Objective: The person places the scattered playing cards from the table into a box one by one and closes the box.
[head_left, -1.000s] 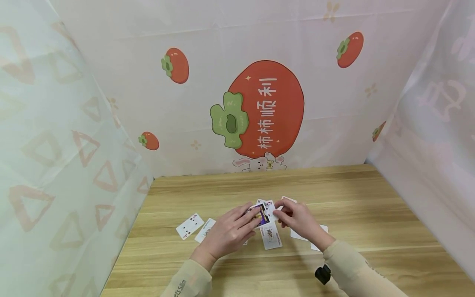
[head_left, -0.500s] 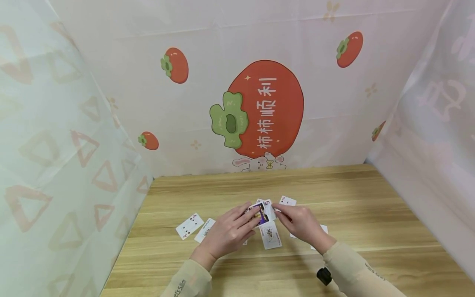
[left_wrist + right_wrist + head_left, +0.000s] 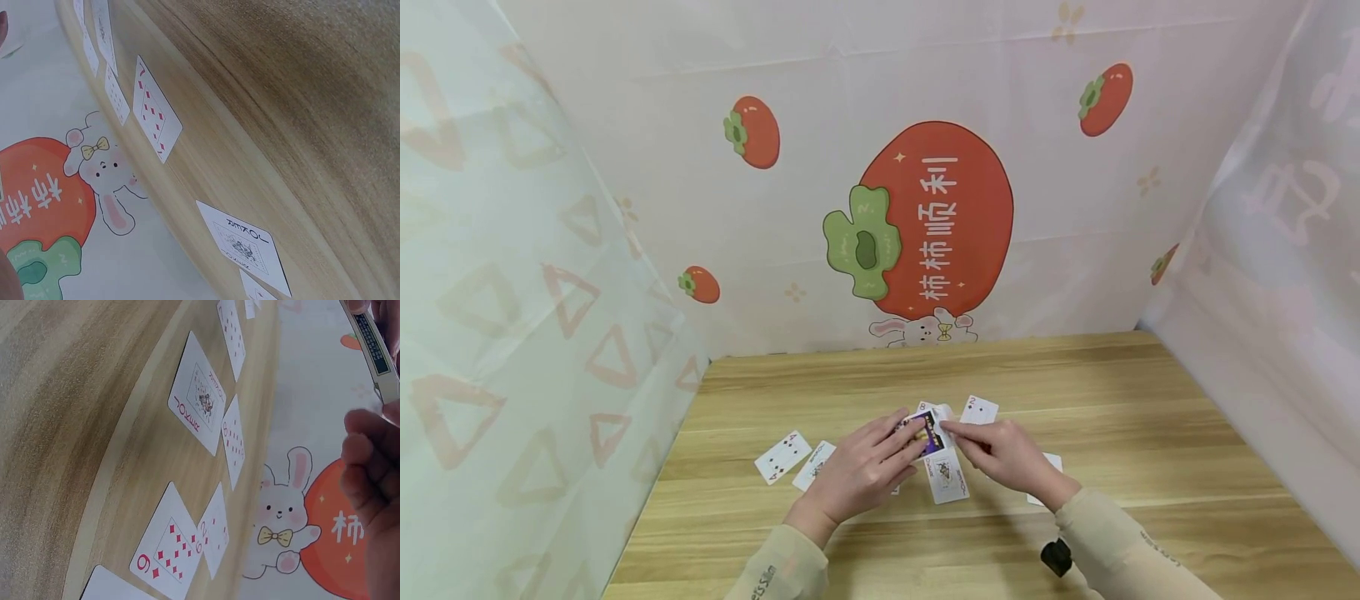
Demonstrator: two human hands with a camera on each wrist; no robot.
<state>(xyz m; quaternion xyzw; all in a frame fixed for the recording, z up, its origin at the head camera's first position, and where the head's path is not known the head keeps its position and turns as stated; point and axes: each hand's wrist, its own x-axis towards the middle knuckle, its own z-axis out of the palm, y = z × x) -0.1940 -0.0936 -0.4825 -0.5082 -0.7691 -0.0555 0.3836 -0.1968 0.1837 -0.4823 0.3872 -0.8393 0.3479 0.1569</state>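
Note:
My left hand point(image 3: 868, 462) lies over a small purple-and-black card box point(image 3: 933, 438) and grips it, fingers across its printed face. At the box's right end a white part point(image 3: 943, 412) sticks out. The right hand point(image 3: 1009, 454) reaches it with the index fingertip; its other fingers are bent. In the right wrist view the card box point(image 3: 370, 340) appears edge-on, its pale end at a right-hand fingertip, but I cannot tell whether that hand pinches it or only presses. A joker card point(image 3: 946, 479) lies just below the box, and an eight card point(image 3: 923, 406) peeks out behind.
On the wooden table point(image 3: 820, 383) several playing cards lie face up: a four point(image 3: 783, 457) and a joker point(image 3: 811, 465) at left, a two point(image 3: 979, 408) behind the right hand. Patterned cloth walls point(image 3: 805, 67) stand at the back and both sides.
The right hand has shifted slightly left toward the box. The card marked 6 that stuck out of its end has slid left and its number no longer shows. The left hand has stayed put.

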